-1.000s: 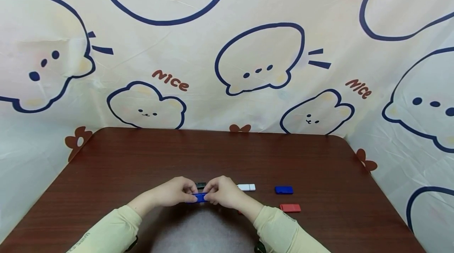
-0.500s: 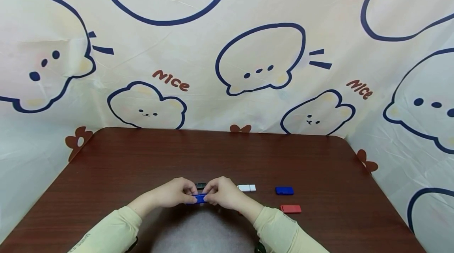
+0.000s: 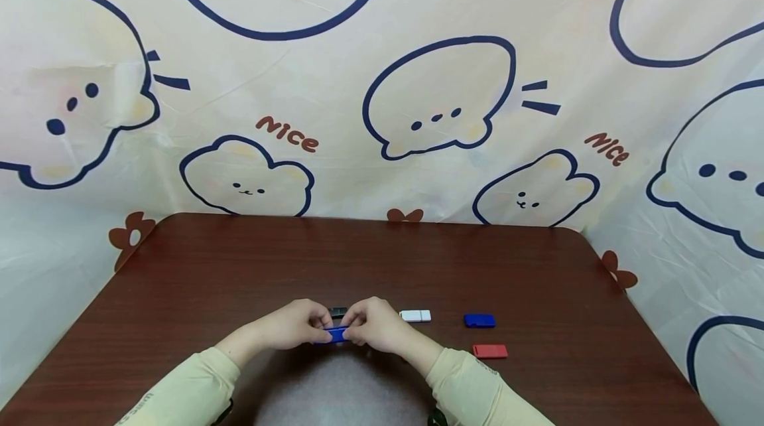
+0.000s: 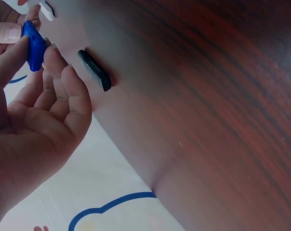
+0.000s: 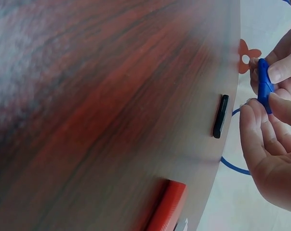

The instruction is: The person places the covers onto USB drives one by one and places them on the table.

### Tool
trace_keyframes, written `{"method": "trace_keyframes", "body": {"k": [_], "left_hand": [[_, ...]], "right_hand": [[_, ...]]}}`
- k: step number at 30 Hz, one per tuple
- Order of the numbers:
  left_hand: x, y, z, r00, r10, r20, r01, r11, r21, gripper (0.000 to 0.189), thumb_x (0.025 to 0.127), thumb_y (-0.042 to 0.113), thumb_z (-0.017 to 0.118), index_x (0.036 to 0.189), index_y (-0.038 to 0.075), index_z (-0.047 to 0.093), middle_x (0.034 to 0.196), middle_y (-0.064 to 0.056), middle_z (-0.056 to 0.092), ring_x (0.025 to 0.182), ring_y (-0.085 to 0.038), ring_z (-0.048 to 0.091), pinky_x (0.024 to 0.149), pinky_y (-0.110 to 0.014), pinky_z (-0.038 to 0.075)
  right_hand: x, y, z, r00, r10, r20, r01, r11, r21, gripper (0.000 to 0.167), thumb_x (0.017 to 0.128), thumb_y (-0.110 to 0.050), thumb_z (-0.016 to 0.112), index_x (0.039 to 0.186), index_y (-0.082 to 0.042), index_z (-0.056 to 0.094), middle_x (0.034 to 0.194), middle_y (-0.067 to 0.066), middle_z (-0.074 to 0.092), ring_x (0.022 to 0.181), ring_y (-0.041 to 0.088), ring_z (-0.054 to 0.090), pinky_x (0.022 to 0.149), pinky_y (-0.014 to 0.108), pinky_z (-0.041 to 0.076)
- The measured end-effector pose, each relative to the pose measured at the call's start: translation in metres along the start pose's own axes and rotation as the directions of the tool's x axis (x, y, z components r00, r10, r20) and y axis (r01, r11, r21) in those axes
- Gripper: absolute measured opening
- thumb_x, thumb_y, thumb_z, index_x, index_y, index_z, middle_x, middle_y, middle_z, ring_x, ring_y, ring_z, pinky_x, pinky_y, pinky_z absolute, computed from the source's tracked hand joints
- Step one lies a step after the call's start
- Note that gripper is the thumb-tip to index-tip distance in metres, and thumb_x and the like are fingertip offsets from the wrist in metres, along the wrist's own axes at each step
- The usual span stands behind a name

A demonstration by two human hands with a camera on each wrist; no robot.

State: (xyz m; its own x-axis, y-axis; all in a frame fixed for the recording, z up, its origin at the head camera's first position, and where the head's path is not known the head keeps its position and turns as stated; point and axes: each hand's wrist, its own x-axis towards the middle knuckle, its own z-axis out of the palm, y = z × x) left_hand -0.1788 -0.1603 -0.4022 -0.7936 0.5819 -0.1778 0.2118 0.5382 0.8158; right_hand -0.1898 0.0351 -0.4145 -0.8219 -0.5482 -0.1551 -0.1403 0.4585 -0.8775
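My left hand (image 3: pixel 291 325) and right hand (image 3: pixel 377 326) meet near the front of the table. Between them they pinch a blue USB flash drive (image 3: pixel 337 334), each hand at one end with thumb and fingertips. In the right wrist view a seam crosses the blue drive (image 5: pixel 264 87) between the two thumbs. The left wrist view has the same drive (image 4: pixel 34 45) lifted off the tabletop. Just behind the fingers lies a black USB flash drive (image 3: pixel 337 312), partly hidden in the head view. A white USB flash drive (image 3: pixel 415 316) lies beside the right hand.
Farther right on the brown wooden table (image 3: pixel 382 260) lie another blue drive (image 3: pixel 479 321) and a red one (image 3: pixel 490 352). Low in the right wrist view is a red drive (image 5: pixel 167 207). A printed cloth (image 3: pixel 334 94) rises behind the table and along its sides.
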Motion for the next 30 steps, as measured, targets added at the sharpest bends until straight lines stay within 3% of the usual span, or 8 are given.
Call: {"method": "trace_keyframes", "body": {"k": [14, 22, 30], "left_hand": [[0.0015, -0.0004, 0.0015, 1.000, 0.021, -0.020, -0.021, 1.000, 0.003, 0.012, 0.085, 0.014, 0.066, 0.081, 0.003, 0.065, 0.065, 0.003, 0.057, 0.058, -0.004, 0.047, 0.053, -0.019, 0.039], [0.0048, -0.0007, 0.0025, 0.999, 0.031, -0.043, -0.032, 0.999, -0.010, 0.011, 0.084, 0.013, 0.067, 0.082, 0.002, 0.066, 0.067, 0.000, 0.060, 0.058, -0.004, 0.049, 0.053, -0.020, 0.042], [0.0073, -0.0017, 0.0046, 0.998, 0.031, -0.060, -0.033, 0.998, -0.045, 0.011, 0.084, 0.011, 0.067, 0.082, 0.000, 0.067, 0.067, -0.008, 0.064, 0.059, -0.007, 0.051, 0.053, -0.021, 0.043]], "right_hand": [[0.0021, 0.0025, 0.0003, 1.000, -0.004, -0.024, 0.003, 1.000, -0.016, 0.004, 0.079, 0.002, 0.068, 0.082, 0.002, 0.069, 0.069, 0.012, 0.068, 0.060, 0.020, 0.064, 0.056, 0.032, 0.054], [-0.0011, -0.0023, -0.0059, 0.999, -0.040, -0.019, 0.039, 0.997, -0.061, 0.003, 0.080, 0.001, 0.068, 0.082, 0.003, 0.069, 0.063, 0.002, 0.066, 0.055, 0.007, 0.059, 0.054, 0.025, 0.052], [-0.0011, -0.0048, -0.0081, 0.999, 0.013, -0.041, -0.014, 0.999, -0.044, 0.003, 0.079, 0.000, 0.069, 0.082, 0.002, 0.070, 0.070, 0.015, 0.069, 0.058, 0.011, 0.061, 0.057, 0.029, 0.054]]}}
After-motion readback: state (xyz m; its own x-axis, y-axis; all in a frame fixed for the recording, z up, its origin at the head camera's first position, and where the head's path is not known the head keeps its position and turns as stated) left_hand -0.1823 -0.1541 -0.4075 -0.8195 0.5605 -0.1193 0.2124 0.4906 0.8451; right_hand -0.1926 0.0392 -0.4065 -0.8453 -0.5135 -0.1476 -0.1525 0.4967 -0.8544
